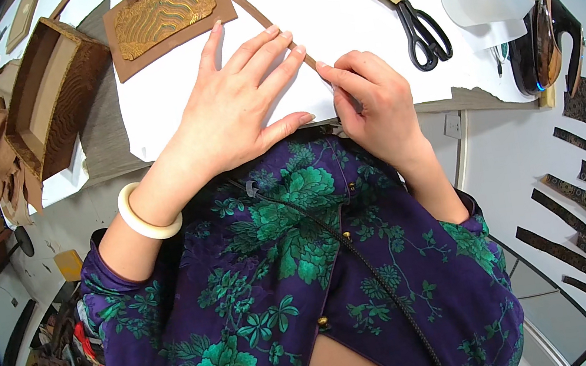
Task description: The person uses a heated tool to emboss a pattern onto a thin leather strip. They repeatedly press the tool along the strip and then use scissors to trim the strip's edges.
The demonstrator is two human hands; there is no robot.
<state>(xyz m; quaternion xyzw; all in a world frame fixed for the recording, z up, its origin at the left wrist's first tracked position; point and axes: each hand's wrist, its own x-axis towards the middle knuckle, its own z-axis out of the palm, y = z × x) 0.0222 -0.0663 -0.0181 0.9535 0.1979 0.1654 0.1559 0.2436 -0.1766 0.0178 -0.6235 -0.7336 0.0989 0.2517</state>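
Brown and leather-like, a narrow strip [255,13] is lying slantwise across the white paper [352,14] in the head view, running from beside the gold panel down toward the near edge of the table. From where I'm standing, the left hand [239,93] is spreading flat, palm down, its middle fingertips resting along the strip and gripping nothing, while the index fingertip is reaching the edge of a brown backing piece [131,67]. The right hand [376,96] is curling in, thumb and forefinger pinching the strip's near end. An ivory-coloured bangle [131,219] is circling the left forearm. Above the left hand, that gold wavy-ridged panel [164,15] is lying on the backing piece; farther left, an open-topped box [73,109] is showing its beige lining. Black-handled scissors [430,40] are lying to the right, near a translucent squeeze bottle [482,7].
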